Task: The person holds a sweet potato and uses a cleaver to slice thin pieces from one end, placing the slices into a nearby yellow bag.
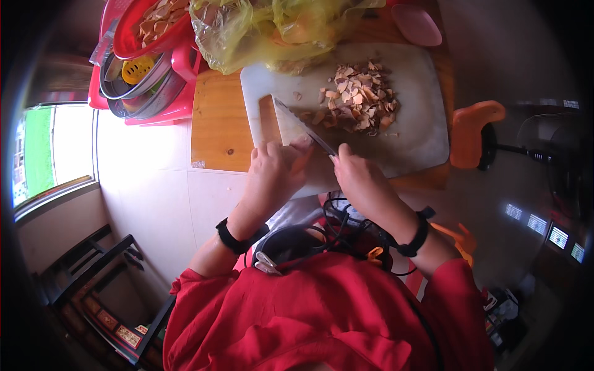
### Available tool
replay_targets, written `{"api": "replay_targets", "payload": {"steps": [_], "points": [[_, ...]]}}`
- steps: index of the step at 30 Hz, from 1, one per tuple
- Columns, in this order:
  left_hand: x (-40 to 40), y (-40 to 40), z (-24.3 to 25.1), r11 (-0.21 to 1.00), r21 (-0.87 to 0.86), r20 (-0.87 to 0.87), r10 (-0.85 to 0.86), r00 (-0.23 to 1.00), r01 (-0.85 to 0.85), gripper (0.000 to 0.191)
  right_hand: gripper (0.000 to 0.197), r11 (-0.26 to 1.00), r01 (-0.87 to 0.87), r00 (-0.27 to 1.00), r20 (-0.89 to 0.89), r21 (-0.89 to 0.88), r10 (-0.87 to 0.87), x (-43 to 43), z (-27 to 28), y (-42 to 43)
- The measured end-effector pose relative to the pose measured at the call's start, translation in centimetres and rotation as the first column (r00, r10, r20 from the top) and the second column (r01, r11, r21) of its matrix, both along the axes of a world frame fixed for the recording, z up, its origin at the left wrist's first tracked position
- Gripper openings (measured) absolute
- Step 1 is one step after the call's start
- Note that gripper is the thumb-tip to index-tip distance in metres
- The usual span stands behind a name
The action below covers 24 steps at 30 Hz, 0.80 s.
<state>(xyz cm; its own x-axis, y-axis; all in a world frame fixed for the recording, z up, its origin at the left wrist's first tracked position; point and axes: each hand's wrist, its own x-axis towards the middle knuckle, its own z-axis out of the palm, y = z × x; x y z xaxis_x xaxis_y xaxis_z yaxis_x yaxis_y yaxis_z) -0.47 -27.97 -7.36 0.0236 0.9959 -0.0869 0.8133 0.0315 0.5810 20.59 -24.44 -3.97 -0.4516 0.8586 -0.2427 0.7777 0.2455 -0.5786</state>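
Observation:
Over the near edge of a pale cutting board (420, 139), my left hand (278, 169) holds a root piece (302, 144), partly covered by the fingers. My right hand (359, 174) grips the handle of a knife (306, 127), whose blade points up and to the left beside that piece. A heap of thin brownish-orange peelings or slices (362, 97) lies on the board to the right of the blade. A flat brown strip (270, 119), possibly a slot in the board, shows left of the knife tip. Beyond the board lies a translucent yellow plastic bag (274, 32) with orange contents.
The board rests on a wooden table (218, 134). At the left, a red basin (162, 44) of pale slices stands above metal bowls (153, 95) and a yellow slotted utensil (138, 69). A pink dish (416, 25) is at the far right; an orange chair part (471, 134) stands beside the table.

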Motion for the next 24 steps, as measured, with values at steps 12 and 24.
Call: {"api": "replay_targets", "payload": {"steps": [12,24], "points": [[-2.7,0.2,2.5,0.892,-0.45,0.609,0.336,0.719,-0.035,0.077,0.019,0.965,0.12,0.991,-0.084,0.231,-0.103,1.8,-2.4,2.3],[-2.6,0.3,4.2,0.906,-0.423,0.77,0.357,0.528,0.005,0.08,0.017,0.993,0.118,0.988,-0.094,-0.012,-0.119,3.3,0.7,-2.2]]}}
